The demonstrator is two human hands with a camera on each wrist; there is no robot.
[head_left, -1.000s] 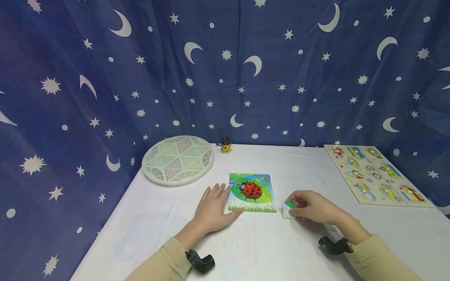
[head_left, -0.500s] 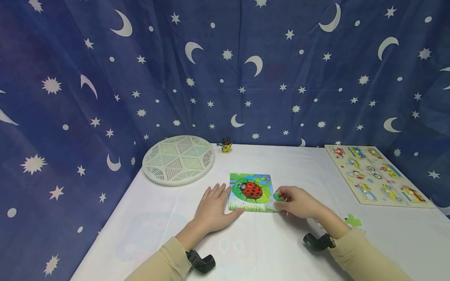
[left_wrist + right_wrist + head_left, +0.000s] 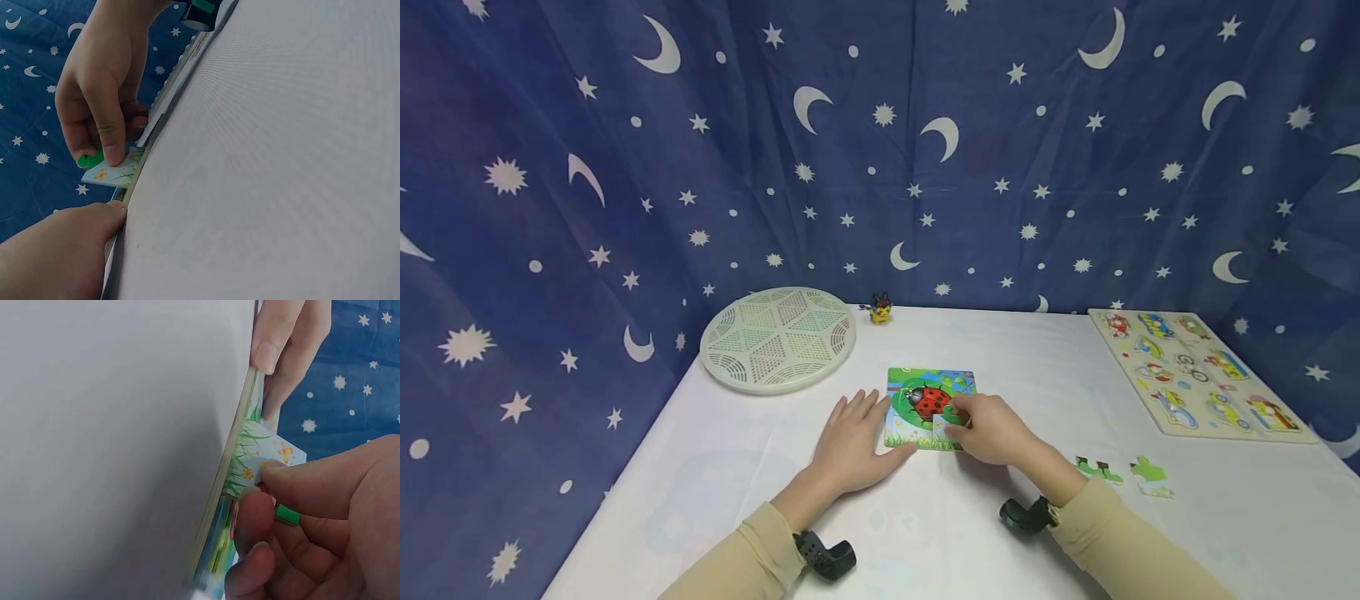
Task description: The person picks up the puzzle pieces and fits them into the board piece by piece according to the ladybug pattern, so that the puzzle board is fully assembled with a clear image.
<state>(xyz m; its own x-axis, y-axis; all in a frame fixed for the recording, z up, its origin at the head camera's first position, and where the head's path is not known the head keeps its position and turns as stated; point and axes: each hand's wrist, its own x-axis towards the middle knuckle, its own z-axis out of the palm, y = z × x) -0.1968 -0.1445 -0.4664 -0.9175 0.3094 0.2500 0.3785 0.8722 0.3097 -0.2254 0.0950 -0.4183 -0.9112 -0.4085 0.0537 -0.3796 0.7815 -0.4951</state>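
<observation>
A square ladybug puzzle (image 3: 910, 433) lies mid-table, its ladybug red with black spots. Along its left side and front corner rests my left hand (image 3: 850, 442), fingers straight and thumb touching the front edge. My right hand (image 3: 992, 429) pinches a puzzle piece (image 3: 265, 447) between thumb and fingers over the puzzle's lower right part. Grass, small orange flowers and a green part show on this piece. In the left wrist view, the piece (image 3: 109, 172) is tilted at the board's edge. My right fingers hide the puzzle's right side.
Two loose puzzle pieces lie right of the right forearm: a green-and-brown one (image 3: 1097, 469) and a green one (image 3: 1152, 477). A round perforated lid-like tray (image 3: 778, 342) is back left, a small yellow figurine (image 3: 880, 310) behind. A picture board (image 3: 1198, 375) lies back right.
My right hand has carried the pinched piece leftward from beside the puzzle to over its lower right part. The two loose pieces are now uncovered. My left hand stays in place.
</observation>
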